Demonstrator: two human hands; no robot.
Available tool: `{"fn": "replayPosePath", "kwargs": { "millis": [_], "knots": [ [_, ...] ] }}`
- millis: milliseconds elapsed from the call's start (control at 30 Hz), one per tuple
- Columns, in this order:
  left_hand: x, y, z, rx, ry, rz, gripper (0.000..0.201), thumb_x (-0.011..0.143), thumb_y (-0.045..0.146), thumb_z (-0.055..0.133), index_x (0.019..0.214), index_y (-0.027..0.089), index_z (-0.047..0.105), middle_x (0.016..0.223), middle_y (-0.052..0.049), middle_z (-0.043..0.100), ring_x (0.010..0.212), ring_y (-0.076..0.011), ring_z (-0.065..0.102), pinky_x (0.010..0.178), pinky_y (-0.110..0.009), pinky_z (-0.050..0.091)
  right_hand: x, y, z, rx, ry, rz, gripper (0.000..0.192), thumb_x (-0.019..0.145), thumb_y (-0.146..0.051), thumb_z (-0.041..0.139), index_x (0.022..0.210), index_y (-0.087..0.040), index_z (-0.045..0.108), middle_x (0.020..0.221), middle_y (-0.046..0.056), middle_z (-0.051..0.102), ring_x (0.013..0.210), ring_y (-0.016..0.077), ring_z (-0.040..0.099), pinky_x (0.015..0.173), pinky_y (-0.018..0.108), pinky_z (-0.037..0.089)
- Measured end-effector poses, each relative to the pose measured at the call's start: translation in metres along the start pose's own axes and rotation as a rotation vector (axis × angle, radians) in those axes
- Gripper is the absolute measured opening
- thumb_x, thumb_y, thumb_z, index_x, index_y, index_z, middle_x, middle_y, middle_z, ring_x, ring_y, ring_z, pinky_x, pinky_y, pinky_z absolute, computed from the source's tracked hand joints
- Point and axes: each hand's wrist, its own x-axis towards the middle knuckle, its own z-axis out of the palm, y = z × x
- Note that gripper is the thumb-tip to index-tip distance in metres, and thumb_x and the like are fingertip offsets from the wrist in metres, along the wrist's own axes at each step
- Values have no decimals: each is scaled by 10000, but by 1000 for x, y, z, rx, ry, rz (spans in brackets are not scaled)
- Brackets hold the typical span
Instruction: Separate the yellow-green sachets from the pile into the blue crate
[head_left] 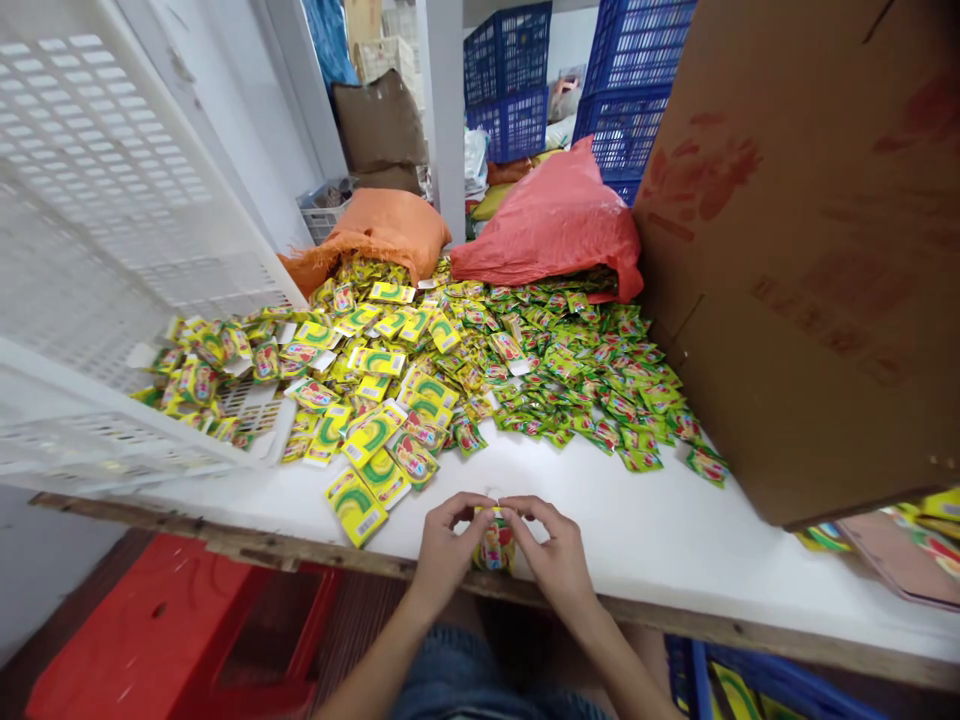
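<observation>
Centrally, both hands grip one small packet at the front edge of the counter.
The left hand (450,545) and right hand (553,548) each pinch the upper edge of the packet (495,548) between thumb and fingers; whether its lower end touches the counter (600,535) cannot be told. Flat yellow boxes (356,507) lie near the left hand, overlapping one another. Beyond, loose green packets (570,365) spread toward the right, below the open mouth of a red sack (551,225). An orange sack (397,225) lies left of it, its mouth against the pile. A white basket (142,160) stands tilted at the left, with packets inside. A large cardboard box (810,260) borders the right side.
</observation>
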Motion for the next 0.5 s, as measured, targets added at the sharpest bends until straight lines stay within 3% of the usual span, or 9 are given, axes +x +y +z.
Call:
{"fn": "replayPosePath", "kwargs": {
  "millis": [233,367,500],
  "knots": [
    [-4,-7,-9,-1,-64,148,156,780,243,594,864,186,713,858,-62,677,855,-192,602,804,-300,452,-13,14,8,148,8,-64,155,834,-299,520,892,-214,636,917,52,658,898,192,600,822,324,476],
    [-5,-5,-7,18,-43,114,195,780,251,592,937,192,692,887,-61,674,841,-187,607,765,-290,470,-12,13,9,175,-11,4,197,831,-318,518,918,-194,645,895,61,668,845,194,612,767,305,495],
    [-4,-7,-6,0,-37,102,162,774,250,599,874,176,703,871,-64,680,856,-191,613,793,-299,470,-13,10,7,190,-2,57,222,827,-328,519,925,-174,645,892,68,674,842,196,612,765,294,491]
  ]
}}
